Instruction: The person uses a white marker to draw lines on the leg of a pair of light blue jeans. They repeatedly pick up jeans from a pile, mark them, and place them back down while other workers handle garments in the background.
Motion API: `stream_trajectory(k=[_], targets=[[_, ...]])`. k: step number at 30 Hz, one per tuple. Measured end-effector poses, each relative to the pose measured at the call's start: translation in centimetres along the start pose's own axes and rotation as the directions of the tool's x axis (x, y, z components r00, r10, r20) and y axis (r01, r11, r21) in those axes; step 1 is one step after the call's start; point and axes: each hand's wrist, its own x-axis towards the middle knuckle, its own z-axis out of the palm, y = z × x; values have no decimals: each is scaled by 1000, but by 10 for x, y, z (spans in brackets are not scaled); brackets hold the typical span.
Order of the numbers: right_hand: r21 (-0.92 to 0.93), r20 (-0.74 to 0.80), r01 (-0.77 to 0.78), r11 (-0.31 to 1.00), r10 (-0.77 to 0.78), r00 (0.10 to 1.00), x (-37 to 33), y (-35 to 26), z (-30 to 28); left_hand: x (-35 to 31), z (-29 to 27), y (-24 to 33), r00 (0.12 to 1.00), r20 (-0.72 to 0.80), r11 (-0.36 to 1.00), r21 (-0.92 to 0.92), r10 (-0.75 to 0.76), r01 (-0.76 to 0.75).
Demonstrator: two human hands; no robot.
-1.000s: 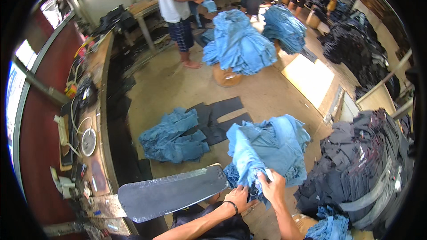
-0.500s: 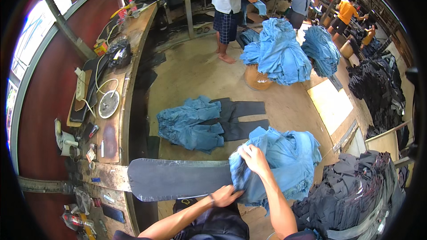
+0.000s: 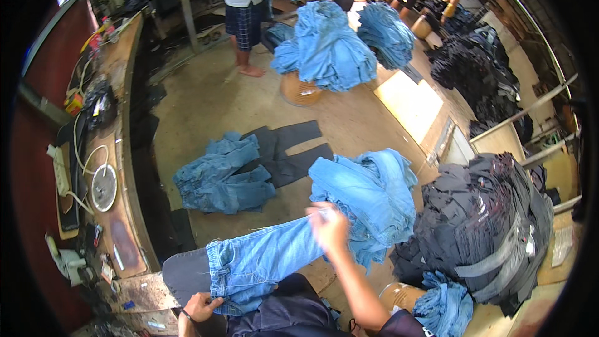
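Pale blue denim trousers (image 3: 265,263) are pulled over a long dark board (image 3: 187,273) that juts out from the workbench. Only the board's rounded end beside the bench shows past the elastic-looking waistband. My left hand (image 3: 203,306) pinches the waistband's near edge, thumb against the cloth. Over the far end of the trouser leg, my right hand (image 3: 331,232) is blurred; its fingers look curled around something small and whitish that I cannot make out. Just beyond it lies a heap of blue denim trousers (image 3: 368,196).
Blue denim (image 3: 224,175) lies on dark trousers (image 3: 293,150) on the floor ahead. A tall dark cloth pile (image 3: 477,224) stands at right. The cluttered bench (image 3: 134,231) runs along the left. Farther off, a person (image 3: 242,12) stands near denim stacked on a round basket (image 3: 299,90).
The trousers now cover most of the previously bare board. My left hand has moved left to the waistband, and my right hand slightly left. The view has swung right.
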Motion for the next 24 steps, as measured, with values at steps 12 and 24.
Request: stream_trajectory(k=[12, 24], targets=[[-726, 236, 82, 682, 136, 962, -51, 233, -225, 5, 23, -10, 980, -20, 955, -231, -198, 188], [-378, 107, -225, 898, 284, 953, 35, 272, -237, 3, 40, -3, 954, -125, 883, -427, -272, 195]])
